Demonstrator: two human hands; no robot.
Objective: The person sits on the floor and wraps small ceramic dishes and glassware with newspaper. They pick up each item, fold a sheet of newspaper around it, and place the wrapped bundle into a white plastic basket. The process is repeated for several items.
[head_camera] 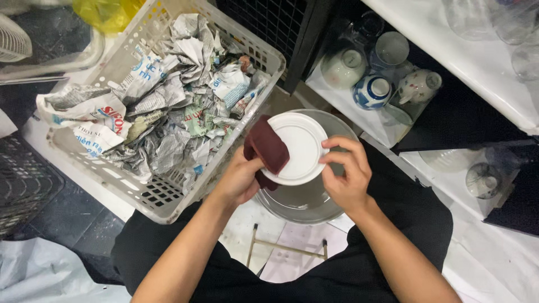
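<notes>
White plate (300, 146) at frame centre, above metal basin (306, 196). Left hand (238, 179) clenched on maroon cloth (266, 147) at plate's left rim; right hand (345, 171) pinching right rim. Basket (163, 196) of crumpled newspaper (179, 101) close left; cup shelf (382, 132) crowding upper right.

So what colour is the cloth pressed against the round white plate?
Dark maroon cloth, clearest in the head view.
</notes>
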